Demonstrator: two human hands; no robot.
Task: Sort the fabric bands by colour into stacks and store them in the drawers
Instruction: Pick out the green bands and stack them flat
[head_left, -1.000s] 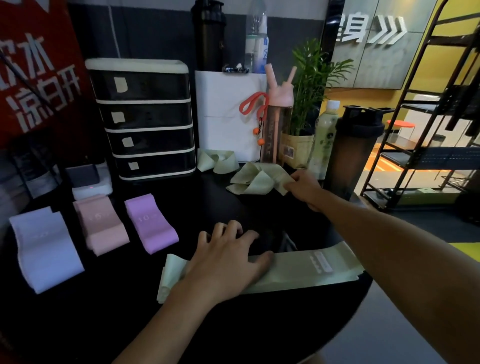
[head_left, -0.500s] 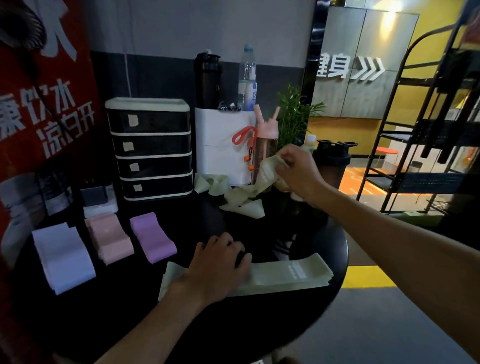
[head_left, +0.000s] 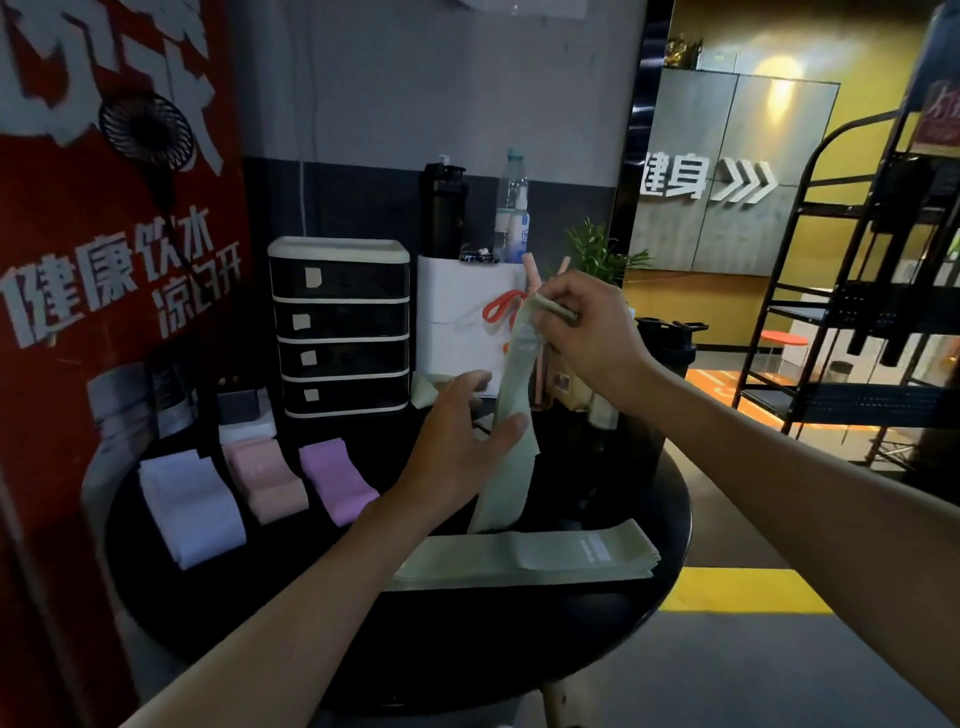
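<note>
Head view: white stack (head_left: 192, 499), pink stack (head_left: 266, 479) and purple stack (head_left: 338, 479) lie on the counter (head_left: 519, 629), my right hand (head_left: 589, 332) pinches a green band (head_left: 511, 395) hanging over the green stack (head_left: 524, 556), my left hand (head_left: 454, 454), fingers loose, touches it, a loose band (head_left: 427, 391) waits behind, and the shut drawers (head_left: 340, 327) seemingly hold nothing yet.

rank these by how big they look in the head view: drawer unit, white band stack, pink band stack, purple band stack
1. drawer unit
2. white band stack, though it lies nearer the camera, which may flatter it
3. pink band stack and purple band stack: they look alike, so no ranking between them
</note>
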